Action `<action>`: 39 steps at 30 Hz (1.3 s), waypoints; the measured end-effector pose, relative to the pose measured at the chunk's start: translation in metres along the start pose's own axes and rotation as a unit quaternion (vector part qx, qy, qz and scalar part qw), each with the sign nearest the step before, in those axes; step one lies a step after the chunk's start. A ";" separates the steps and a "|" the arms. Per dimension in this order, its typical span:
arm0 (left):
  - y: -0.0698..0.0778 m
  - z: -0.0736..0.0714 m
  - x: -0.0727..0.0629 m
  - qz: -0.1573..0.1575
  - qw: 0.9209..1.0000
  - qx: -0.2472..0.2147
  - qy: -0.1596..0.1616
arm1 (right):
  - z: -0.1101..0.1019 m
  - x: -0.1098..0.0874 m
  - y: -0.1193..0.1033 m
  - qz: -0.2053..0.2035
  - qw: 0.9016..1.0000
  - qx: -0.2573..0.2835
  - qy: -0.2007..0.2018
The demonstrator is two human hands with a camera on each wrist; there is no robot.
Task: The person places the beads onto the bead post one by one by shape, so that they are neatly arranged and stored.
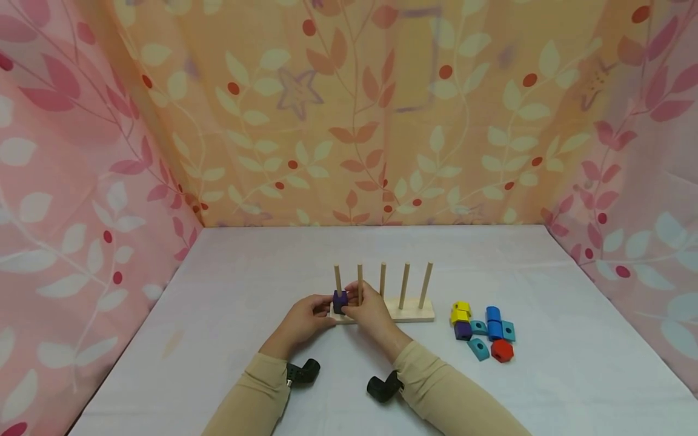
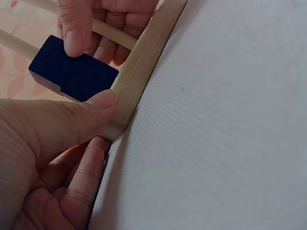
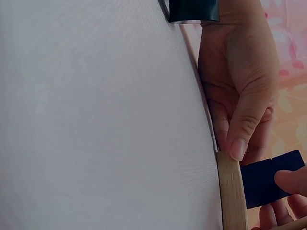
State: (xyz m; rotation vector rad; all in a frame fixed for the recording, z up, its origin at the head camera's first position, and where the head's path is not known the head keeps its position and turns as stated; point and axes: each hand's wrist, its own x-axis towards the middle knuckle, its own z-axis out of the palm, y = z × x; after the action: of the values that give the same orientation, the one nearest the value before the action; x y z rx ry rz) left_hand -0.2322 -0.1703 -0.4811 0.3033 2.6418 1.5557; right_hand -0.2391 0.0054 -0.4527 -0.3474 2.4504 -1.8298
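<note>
Fingers of my right hand pinch the top purple cube, likely light and hard, by flat sides; left hand grips pale wooden base.

The base is pale wood, smooth and matt, its grain showing; the pegs look like the same wood. The purple blocks have smooth, matt faces; over there the loose blocks look smooth too. White cloth covers the surface; the drapes are printed cloth, the sleeves plain cloth.
</note>
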 end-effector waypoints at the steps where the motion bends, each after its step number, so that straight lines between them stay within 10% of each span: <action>1: 0.000 0.000 0.001 0.001 1.000 0.001 0.000 | 0.000 0.000 0.000 -0.001 1.000 -0.003 -0.001; 39: -0.003 0.003 -0.001 -0.009 1.000 0.016 0.002 | -0.035 -0.024 -0.012 -0.036 0.995 -0.055 -0.073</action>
State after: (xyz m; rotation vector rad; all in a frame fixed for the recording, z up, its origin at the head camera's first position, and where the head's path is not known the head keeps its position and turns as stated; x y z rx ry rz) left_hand -0.2314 -0.1692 -0.4852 0.2784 2.6673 1.5105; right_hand -0.2206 0.0405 -0.4327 -0.5617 2.4725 -1.6345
